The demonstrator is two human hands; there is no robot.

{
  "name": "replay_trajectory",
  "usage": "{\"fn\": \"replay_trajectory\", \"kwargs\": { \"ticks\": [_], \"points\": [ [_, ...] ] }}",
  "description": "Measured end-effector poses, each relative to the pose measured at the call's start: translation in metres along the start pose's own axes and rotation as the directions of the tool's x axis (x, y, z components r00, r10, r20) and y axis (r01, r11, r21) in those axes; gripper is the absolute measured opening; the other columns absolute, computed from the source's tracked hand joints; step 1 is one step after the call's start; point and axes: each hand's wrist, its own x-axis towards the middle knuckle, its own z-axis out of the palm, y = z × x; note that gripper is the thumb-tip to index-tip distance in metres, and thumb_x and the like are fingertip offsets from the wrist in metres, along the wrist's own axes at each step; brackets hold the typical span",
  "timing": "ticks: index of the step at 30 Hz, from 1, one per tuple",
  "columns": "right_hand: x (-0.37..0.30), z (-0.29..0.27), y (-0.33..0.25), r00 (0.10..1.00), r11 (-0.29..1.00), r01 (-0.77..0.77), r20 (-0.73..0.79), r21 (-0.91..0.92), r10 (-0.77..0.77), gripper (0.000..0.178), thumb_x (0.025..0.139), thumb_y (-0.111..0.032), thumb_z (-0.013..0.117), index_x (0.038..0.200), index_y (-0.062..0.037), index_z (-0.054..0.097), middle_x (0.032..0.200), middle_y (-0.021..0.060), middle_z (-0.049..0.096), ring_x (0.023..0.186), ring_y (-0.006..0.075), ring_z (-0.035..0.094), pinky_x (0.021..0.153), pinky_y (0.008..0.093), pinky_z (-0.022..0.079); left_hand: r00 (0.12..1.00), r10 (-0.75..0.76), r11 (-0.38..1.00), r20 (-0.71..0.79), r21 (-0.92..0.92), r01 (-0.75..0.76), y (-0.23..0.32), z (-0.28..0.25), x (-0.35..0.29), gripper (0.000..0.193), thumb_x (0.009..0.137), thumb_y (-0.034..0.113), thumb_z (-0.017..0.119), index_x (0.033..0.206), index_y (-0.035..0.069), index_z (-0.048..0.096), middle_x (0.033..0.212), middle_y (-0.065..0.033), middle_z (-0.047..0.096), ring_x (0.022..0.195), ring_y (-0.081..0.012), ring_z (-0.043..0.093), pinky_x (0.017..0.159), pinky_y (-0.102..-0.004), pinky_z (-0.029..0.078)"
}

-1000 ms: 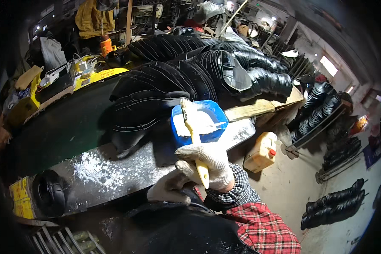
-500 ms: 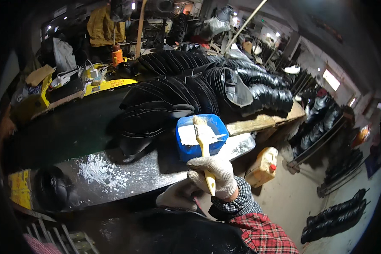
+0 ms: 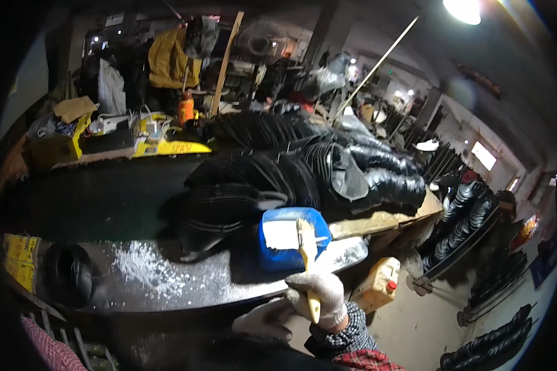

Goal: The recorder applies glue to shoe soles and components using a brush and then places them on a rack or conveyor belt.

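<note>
My gloved right hand [image 3: 320,295] is closed around the pale handle of a flat paintbrush [image 3: 309,260]. The bristles rest over a blue plastic tub [image 3: 278,256] that holds white material, near its right inner side. My gloved left hand [image 3: 263,320] is just left of and below the right one, at the table's front edge, partly in shadow. Its fingers point right, with a gap between them and the thumb, and I see nothing held. White flakes [image 3: 145,266] are scattered over the grey table surface [image 3: 207,284] left of the tub.
Stacked black curved pieces [image 3: 241,185] lie behind the tub. A black ring-like piece [image 3: 68,272] sits at the table's left end. On the floor at right stands a cream jug [image 3: 377,287] with a red cap. Yellow boxes [image 3: 62,145] are at back left.
My view has tilted up, so the table appears lower. The brush has shifted right and slightly nearer within the tub, still in my right hand. My left hand stays beside it.
</note>
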Motion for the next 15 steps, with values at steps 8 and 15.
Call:
{"fn": "replay_trajectory", "kwargs": {
  "ticks": [8,15],
  "points": [
    [0.008,0.024,0.018,0.999,0.999,-0.020,0.042,0.034,0.019,0.023,0.076,-0.007,0.077,0.097,-0.0047,0.067,0.069,0.0067,0.064,0.060,0.0204,0.066,0.057,0.0294,0.052,0.816,0.574,0.735,0.070,0.396,-0.551,0.122,0.083,-0.030,0.072,0.083,0.008,0.068,0.143,-0.005,0.030,0.134,-0.0161,0.050,0.126,-0.0224,0.046,0.107,-0.0391,0.036],
    [0.020,0.054,0.026,0.985,0.970,-0.036,0.170,0.240,-0.006,0.021,0.075,-0.006,0.075,0.093,-0.0025,0.067,0.071,0.0101,0.067,0.061,0.0241,0.068,0.058,0.0301,0.054,0.388,0.902,0.019,0.189,0.881,-0.473,0.212,0.147,-0.116,0.069,0.085,0.023,0.067,0.140,-0.007,0.037,0.130,-0.0204,0.053,0.122,-0.0241,0.050,0.105,-0.0391,0.037]
  ]
}}
